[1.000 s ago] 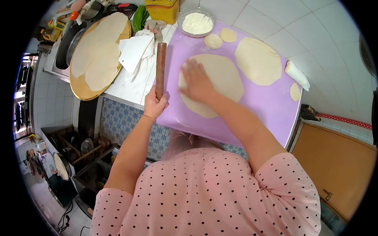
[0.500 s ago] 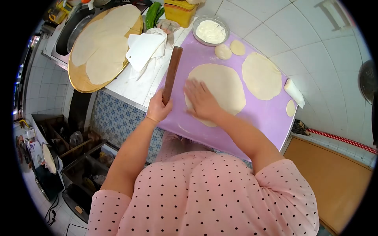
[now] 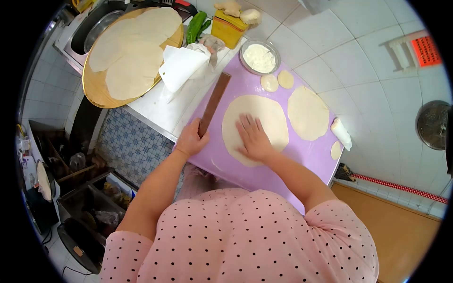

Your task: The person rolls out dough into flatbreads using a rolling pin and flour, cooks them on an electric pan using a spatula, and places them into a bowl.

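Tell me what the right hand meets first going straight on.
The right hand would probably meet more of the flat dough, then the purple mat; whether it clears the rolling pin is unclear.

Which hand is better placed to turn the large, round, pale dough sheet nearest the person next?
Probably the right hand: it is spread over that dough sheet, holding nothing, while the left hand grips the brown, cylindrical wooden rolling pin.
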Tool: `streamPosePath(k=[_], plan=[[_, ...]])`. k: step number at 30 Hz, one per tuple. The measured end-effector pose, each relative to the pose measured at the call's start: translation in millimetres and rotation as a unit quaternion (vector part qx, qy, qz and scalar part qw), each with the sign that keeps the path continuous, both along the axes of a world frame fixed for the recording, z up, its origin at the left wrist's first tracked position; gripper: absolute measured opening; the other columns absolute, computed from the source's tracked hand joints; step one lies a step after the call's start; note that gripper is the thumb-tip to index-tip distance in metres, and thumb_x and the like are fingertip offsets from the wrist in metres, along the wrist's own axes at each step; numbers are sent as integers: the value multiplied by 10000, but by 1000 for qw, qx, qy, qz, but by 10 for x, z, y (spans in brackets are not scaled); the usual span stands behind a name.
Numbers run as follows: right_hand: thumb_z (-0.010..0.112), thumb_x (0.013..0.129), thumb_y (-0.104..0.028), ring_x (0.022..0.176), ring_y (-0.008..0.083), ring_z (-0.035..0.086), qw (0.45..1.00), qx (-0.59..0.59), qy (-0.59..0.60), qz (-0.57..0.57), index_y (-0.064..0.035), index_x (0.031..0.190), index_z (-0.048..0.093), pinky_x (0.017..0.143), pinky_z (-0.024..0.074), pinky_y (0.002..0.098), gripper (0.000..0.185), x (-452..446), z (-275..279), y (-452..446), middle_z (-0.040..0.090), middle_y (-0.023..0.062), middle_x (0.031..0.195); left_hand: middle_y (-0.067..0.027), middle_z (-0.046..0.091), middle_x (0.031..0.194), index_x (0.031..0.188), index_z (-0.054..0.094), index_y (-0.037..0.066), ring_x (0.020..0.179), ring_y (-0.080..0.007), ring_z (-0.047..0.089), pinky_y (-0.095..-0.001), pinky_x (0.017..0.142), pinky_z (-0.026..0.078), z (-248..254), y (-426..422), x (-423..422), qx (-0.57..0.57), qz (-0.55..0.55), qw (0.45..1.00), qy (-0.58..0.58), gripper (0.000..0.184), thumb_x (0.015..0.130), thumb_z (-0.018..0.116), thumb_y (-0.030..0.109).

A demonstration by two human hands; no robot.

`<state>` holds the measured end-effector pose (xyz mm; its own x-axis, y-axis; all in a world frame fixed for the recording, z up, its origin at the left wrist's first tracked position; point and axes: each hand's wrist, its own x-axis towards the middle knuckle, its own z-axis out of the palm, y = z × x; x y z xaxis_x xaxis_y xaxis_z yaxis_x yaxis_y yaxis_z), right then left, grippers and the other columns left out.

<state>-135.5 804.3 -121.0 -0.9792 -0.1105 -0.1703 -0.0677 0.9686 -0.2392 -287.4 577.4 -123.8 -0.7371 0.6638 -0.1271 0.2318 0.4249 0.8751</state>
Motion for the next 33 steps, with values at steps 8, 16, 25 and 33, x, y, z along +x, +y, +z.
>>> streamPosePath(k=[8, 16, 25, 33], plan=[[585, 910, -431, 1453, 453, 172, 976, 58, 69, -200, 63, 1476, 271, 1188, 140, 534, 813, -342, -279, 506, 221, 293, 1548, -235, 621, 800, 1019, 537, 45, 764, -453, 598, -517, 664, 465, -21, -21, -6, -16, -11, 1000, 3, 287, 821, 631, 231], [629, 874, -399, 1447, 408, 229, 1000, 3, 18, 20, 43, 1486, 266, 1191, 185, 493, 837, -128, -3, 25, 247, 252, 1555, -226, 607, 786, 994, 534, 37, 745, -443, 595, -492, 664, 468, -3, 2, 24, 22, 20, 1000, 7, 254, 820, 625, 199], [570, 942, -362, 1434, 453, 222, 968, 49, 72, -235, 70, 1465, 277, 1181, 164, 528, 739, 218, -154, 663, 249, 286, 1541, -227, 585, 743, 961, 521, 16, 715, -439, 581, -466, 633, 460, -73, 0, -4, 25, 2, 999, 19, 244, 818, 635, 178], [645, 879, -393, 1440, 482, 179, 976, 1, 57, -208, 125, 1427, 300, 1170, 157, 570, 829, 661, -34, -5, 222, 340, 1523, -227, 598, 751, 958, 522, 12, 702, -423, 598, -449, 626, 473, -79, 12, 3, 29, 8, 999, 24, 245, 817, 639, 175]])
